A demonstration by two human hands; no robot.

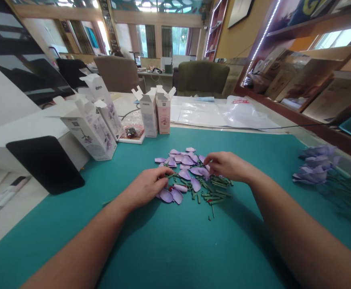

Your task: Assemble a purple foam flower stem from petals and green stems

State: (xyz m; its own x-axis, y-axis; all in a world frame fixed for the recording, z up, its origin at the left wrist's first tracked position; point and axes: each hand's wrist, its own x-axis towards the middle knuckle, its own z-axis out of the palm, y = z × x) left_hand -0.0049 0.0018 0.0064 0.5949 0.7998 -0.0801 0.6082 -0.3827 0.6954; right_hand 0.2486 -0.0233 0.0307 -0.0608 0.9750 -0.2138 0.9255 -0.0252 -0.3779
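Light purple plastic petals [185, 174] lie in a loose heap on a green mat. Short green stem pieces [216, 195] are scattered along the heap's right and near side. My left hand [148, 185] is at the heap's left edge, thumb and fingers closed around what looks like a thin green stem piece [172, 175]. Over the right side of the heap, my right hand [226, 165] has its fingers curled down beside the petals. Whatever its fingertips hold, if anything, is hidden. A pale purple piece with red beside it [180, 188] lies near my left thumb.
Opened flower boxes [88, 130] stand at the back left, with two more cartons [149, 114] behind the heap. A black tablet [45, 164] leans at left. Purple assembled flowers [314, 164] lie at right. Clear plastic bags [244, 112] lie beyond the green mat [169, 249].
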